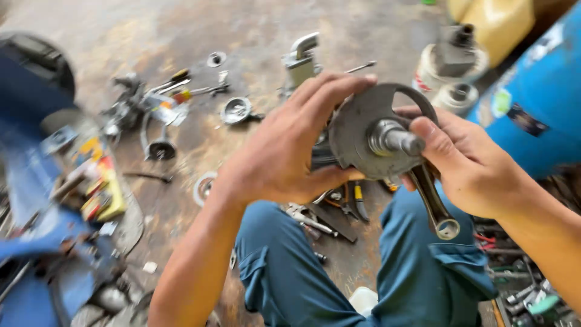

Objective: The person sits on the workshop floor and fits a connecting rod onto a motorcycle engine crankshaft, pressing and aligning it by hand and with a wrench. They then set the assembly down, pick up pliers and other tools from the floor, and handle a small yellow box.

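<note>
Head cam, both hands gripping crankshaft point(369, 136) w/ rod point(433, 203)

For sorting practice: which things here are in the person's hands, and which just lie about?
In hand: crankshaft with its connecting rod, gripped by left hand and right hand.
Lying about: pliers, blue drum, screwdrivers, yellow jug.
</note>
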